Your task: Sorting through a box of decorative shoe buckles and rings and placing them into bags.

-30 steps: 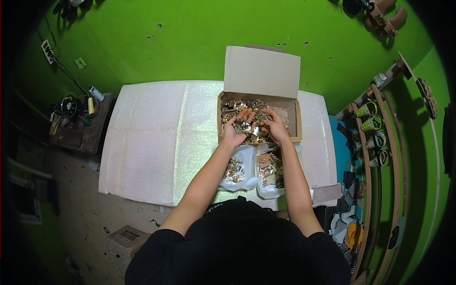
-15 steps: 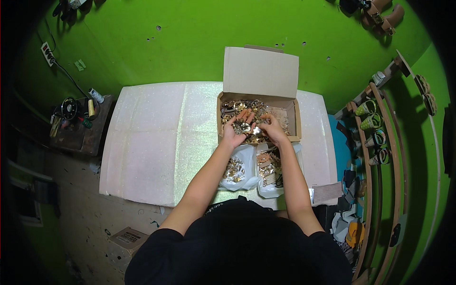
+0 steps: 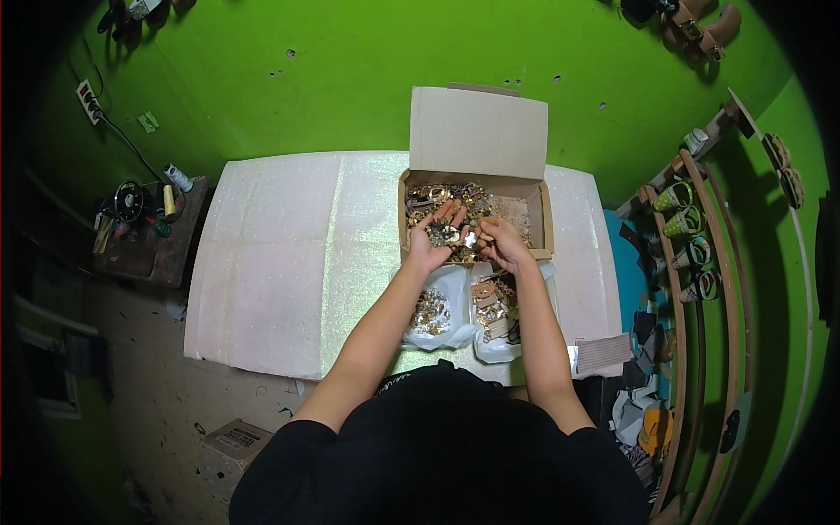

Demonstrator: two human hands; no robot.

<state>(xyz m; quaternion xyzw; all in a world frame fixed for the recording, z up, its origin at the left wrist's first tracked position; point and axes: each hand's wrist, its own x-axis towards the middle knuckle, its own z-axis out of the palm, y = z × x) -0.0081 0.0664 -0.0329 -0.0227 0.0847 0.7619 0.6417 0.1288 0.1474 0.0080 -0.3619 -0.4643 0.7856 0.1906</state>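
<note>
holds small metal pieces on the upturned, spread left hand; curls the right hand just rightward, cannot tell around what. has both apart above the open-lidded cardboard box, beyond the nearer white plastic.

Head-worn fisheye — down onto table

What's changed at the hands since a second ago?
The bare right hand has drawn slightly back toward the person, its fingers curling closer together; whether they took hold of anything is too small to tell. Unchanged: the bare left hand, palm up, bearing small shiny and dark metallic pieces over the open brown cardboard box.
</note>
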